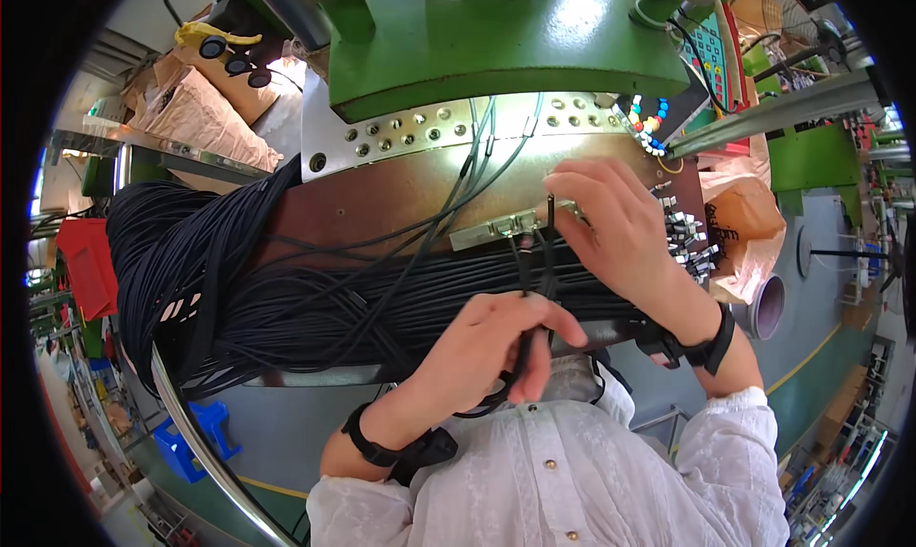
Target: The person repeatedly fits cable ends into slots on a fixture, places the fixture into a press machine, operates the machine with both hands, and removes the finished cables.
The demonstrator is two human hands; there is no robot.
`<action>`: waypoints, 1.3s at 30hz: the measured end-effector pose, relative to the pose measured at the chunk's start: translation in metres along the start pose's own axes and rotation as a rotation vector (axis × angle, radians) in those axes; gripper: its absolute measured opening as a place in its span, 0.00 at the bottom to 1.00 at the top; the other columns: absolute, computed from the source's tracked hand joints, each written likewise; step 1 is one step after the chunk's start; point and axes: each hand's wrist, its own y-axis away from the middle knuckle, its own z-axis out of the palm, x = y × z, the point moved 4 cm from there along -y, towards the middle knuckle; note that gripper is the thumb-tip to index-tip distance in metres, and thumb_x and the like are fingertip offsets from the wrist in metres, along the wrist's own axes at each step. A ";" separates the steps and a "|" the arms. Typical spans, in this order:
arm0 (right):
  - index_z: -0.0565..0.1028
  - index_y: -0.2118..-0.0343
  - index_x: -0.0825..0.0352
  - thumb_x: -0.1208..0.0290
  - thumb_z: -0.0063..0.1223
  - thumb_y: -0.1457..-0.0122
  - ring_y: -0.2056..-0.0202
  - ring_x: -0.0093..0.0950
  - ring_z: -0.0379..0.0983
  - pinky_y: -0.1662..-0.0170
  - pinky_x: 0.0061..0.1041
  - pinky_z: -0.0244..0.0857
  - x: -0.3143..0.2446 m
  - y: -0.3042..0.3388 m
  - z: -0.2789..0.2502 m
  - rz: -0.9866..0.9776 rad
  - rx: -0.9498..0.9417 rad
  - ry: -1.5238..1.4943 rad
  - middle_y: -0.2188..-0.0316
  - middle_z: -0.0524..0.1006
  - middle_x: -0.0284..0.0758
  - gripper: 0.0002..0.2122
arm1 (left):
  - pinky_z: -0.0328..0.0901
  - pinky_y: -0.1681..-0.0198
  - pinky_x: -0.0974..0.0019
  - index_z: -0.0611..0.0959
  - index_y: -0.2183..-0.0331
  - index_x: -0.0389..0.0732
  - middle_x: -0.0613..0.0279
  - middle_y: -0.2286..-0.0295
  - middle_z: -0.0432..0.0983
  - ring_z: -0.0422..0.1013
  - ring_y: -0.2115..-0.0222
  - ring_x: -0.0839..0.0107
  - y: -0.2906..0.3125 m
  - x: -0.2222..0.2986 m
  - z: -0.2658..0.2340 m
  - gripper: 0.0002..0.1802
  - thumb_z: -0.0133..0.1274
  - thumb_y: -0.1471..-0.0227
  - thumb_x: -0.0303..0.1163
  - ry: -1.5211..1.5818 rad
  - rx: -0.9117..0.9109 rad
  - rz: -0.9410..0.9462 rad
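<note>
Black cables run up from my left hand, whose fingers are curled round them in front of the bench edge. A slim metal strip lies on the brown work plate, with small silver parts on it just above the cables. My right hand is over the strip's right end. Its thumb and fingers are closed at a short black cable end that stands upright. The fingertips partly hide the grip. Beneath both hands stretches a thick bundle of black cables.
A green machine block overhangs a perforated metal plate. Several thin cables hang from it. Silver connectors cluster at the bundle's right end, beside a brown paper bag. A coiled cable mass hangs over a curved metal rail at left.
</note>
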 end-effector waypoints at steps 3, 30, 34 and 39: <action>0.71 0.69 0.68 0.82 0.53 0.53 0.67 0.37 0.72 0.67 0.29 0.66 0.021 0.004 0.002 0.021 -0.094 -0.071 0.67 0.74 0.38 0.08 | 0.62 0.79 0.76 0.77 0.68 0.29 0.58 0.85 0.73 0.67 0.85 0.76 0.011 0.010 0.007 0.22 0.34 0.41 0.37 -0.192 -0.028 -0.059; 0.70 0.69 0.68 0.86 0.50 0.54 0.68 0.36 0.72 0.66 0.28 0.67 0.029 0.008 -0.019 0.001 -0.274 -0.029 0.68 0.73 0.38 0.09 | 0.60 0.83 0.75 0.77 0.74 0.35 0.60 0.81 0.74 0.71 0.82 0.74 -0.033 0.055 0.000 0.17 0.44 0.45 0.39 -0.617 0.033 -0.107; 0.71 0.69 0.69 0.87 0.49 0.54 0.67 0.36 0.72 0.64 0.27 0.68 0.055 0.034 -0.006 0.203 -0.232 -0.210 0.68 0.74 0.39 0.09 | 0.59 0.79 0.74 0.76 0.72 0.37 0.62 0.76 0.74 0.70 0.77 0.74 -0.028 0.065 -0.018 0.08 0.49 0.52 0.32 -1.478 0.357 0.556; 0.70 0.71 0.69 0.87 0.48 0.55 0.67 0.35 0.72 0.66 0.26 0.67 0.057 0.033 -0.003 0.243 -0.295 -0.230 0.68 0.74 0.38 0.08 | 0.57 0.73 0.70 0.73 0.73 0.40 0.65 0.76 0.69 0.65 0.73 0.72 -0.046 0.038 -0.009 0.07 0.50 0.61 0.27 -2.209 0.482 0.793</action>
